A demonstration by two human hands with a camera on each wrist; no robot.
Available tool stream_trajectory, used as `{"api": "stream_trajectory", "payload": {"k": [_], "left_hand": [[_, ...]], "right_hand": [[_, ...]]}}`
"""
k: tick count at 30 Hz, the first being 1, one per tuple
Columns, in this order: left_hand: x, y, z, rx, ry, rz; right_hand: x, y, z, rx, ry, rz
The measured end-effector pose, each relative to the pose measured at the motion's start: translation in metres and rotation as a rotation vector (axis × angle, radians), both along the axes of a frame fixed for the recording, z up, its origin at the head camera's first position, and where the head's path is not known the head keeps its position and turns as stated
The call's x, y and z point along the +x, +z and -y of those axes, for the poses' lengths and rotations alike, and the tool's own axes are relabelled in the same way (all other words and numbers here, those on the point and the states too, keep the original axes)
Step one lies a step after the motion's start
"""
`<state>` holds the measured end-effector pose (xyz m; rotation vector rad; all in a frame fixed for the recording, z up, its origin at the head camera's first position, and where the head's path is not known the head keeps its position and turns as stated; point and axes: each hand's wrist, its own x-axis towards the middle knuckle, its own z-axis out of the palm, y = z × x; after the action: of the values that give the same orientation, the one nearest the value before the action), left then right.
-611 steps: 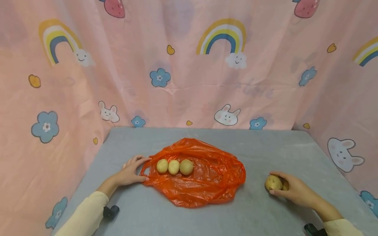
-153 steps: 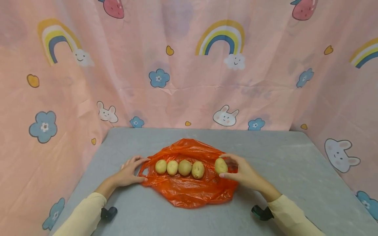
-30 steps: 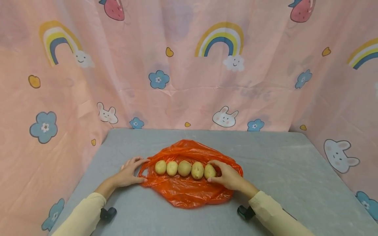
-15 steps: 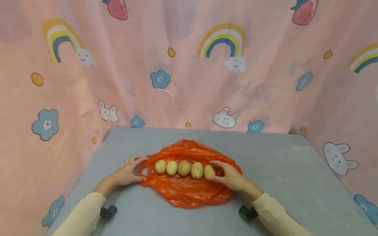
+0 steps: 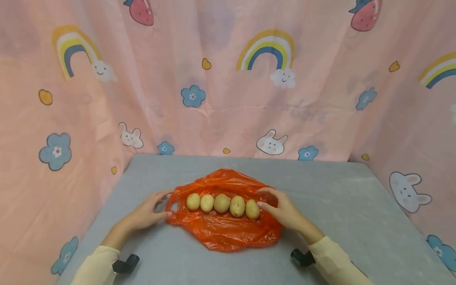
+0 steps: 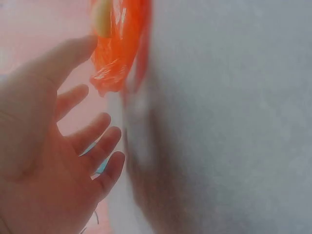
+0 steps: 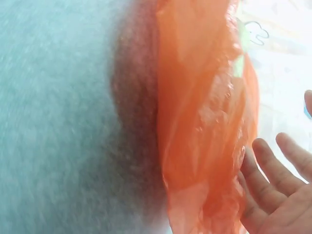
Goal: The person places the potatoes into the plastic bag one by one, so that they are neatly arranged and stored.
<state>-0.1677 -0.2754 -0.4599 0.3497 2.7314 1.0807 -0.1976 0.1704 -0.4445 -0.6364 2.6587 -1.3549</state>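
Observation:
Several potatoes [image 5: 222, 203] lie side by side in a row on a spread-out orange plastic bag [image 5: 228, 233]. My left hand [image 5: 142, 213] is at the bag's left end, thumb and fingers apart around the handle loop, holding nothing. In the left wrist view its fingers are spread, with the bag [image 6: 117, 53] just past the thumb tip. Over the bag's right end, my right hand [image 5: 286, 211] has thumb and fingers parted, the thumb tip close to the rightmost potato [image 5: 252, 209]. The right wrist view has its relaxed fingers right at the crinkled bag [image 7: 204, 122].
The bag lies on a grey table [image 5: 331, 190]. A pink curtain [image 5: 221, 114] with rainbows, rabbits and flowers rises behind and at both sides. A dark wrist-worn device [image 5: 126, 264] shows by each sleeve.
Since the oldest frame, potatoes from my right hand have lengthened the row. Just now that hand let go of the rightmost potato and shifted right, while the left drew slightly back leftward.

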Motion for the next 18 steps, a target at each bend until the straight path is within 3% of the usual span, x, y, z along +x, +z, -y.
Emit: {"api": "stream_trajectory", "payload": {"k": [4, 9, 18], "left_hand": [[0.006, 0.003, 0.001, 0.020, 0.029, -0.015], [0.016, 0.004, -0.004, 0.020, 0.035, -0.092], [0.032, -0.001, -0.009, 0.036, 0.016, -0.157]], "right_hand": [[0.001, 0.004, -0.004, -0.026, -0.018, 0.005], [0.004, 0.006, -0.009, -0.037, -0.015, -0.013], [0.013, 0.008, -0.018, -0.015, -0.015, -0.070]]}}
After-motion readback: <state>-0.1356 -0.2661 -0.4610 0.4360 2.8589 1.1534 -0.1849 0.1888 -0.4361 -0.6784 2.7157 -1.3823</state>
